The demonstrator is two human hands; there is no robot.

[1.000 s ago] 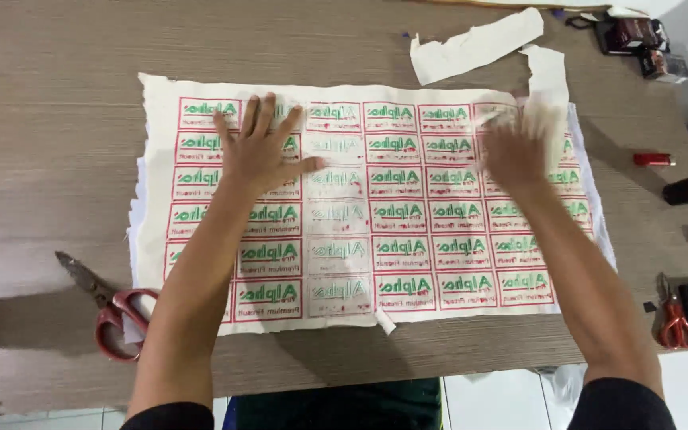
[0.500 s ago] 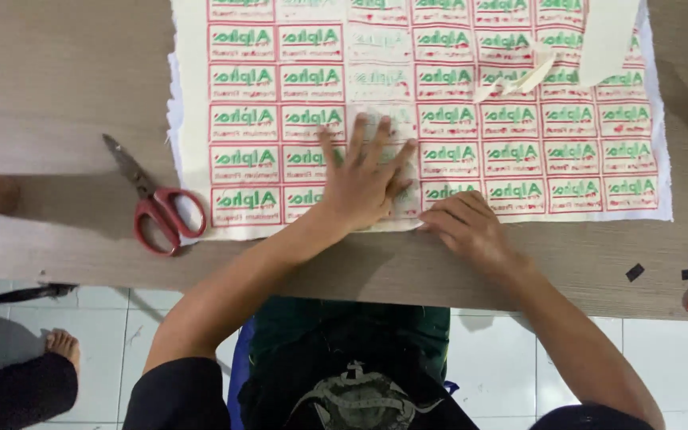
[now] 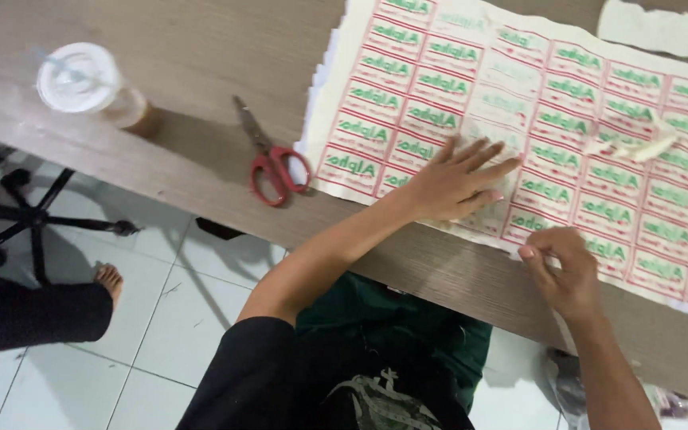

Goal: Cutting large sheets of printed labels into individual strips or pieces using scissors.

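A cream fabric sheet (image 3: 567, 103) printed with rows of red-framed green labels lies on the wooden table (image 3: 193, 56). My left hand (image 3: 455, 179) presses flat on the sheet near its front edge, fingers spread. My right hand (image 3: 563, 271) pinches the sheet's front edge between thumb and fingers, just right of the left hand. Red-handled scissors (image 3: 272, 163) lie on the table left of the sheet, untouched.
A plastic cup (image 3: 93, 87) with a lid and straw stands at the table's left front. Loose fabric strips (image 3: 658, 32) lie at the back right, small scraps (image 3: 631, 143) on the sheet. Another person's foot (image 3: 109, 283) and a chair base (image 3: 33, 215) are on the tiled floor.
The view has swung left and tilted, bringing the cup and floor into sight. My hands came from the sheet's middle to its front edge; my right hand has closed on that edge.
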